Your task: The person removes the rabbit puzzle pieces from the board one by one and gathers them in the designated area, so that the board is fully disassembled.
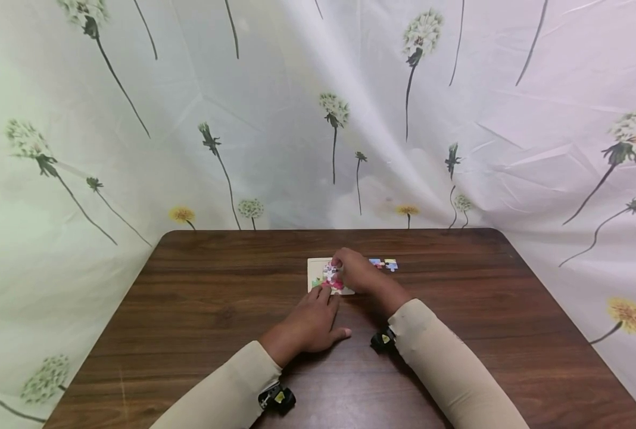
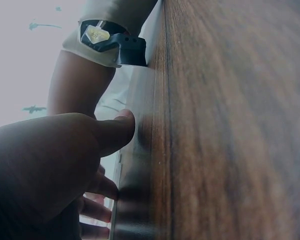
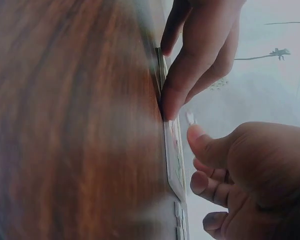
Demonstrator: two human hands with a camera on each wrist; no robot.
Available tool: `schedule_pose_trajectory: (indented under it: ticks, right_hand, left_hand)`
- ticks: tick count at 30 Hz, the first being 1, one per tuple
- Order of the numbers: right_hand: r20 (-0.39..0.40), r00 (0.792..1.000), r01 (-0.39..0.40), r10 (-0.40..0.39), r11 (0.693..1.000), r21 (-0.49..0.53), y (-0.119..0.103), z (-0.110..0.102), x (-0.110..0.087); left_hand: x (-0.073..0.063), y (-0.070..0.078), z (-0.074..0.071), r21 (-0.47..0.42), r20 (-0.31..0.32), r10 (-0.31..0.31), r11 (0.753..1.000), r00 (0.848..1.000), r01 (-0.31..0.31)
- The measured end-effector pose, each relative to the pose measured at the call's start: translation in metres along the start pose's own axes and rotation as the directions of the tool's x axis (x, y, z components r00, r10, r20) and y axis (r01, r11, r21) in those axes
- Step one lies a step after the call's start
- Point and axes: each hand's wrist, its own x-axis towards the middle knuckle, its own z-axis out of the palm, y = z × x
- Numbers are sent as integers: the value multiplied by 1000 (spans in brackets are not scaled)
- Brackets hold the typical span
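Observation:
A small pale puzzle board [image 1: 314,269] lies on the table with colourful pieces fitted in it, pink and white in the middle and green at the left. My left hand [image 1: 311,322] rests its fairly straight fingers on the board's near edge, thumb spread to the right. Over the board's right half is my right hand [image 1: 357,271], fingers bent downward. In the right wrist view its thumb tip meets a small whitish puzzle piece [image 3: 190,118], held just above the board [image 3: 173,165]. Most of that piece is hidden by the fingers.
Loose puzzle pieces, one blue and red [image 1: 375,262] and one blue and yellow [image 1: 391,264], lie right of the board, partly behind the right hand. The dark wooden table [image 1: 227,286] ends at a cloth backdrop [image 1: 286,119] printed with dandelions.

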Motion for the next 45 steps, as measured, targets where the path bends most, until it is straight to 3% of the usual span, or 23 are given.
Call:
schedule_pose_trajectory:
  ticks: [11, 24, 45]
  right_hand:
    - [-72, 993, 96, -97, 995, -16, 21, -9, -17]
    - [-147, 982, 123, -121, 992, 0, 55, -20, -33]
    - [-173, 969, 179, -175, 984, 10, 92, -31, -53]
  left_hand:
    - [0, 1, 0, 16, -6, 0, 1000, 1000, 0]
    - [-2, 1, 0, 15, -3, -3, 1000, 1000, 3]
    - [-1, 2, 0, 10, -5, -11, 1000, 1000, 11]
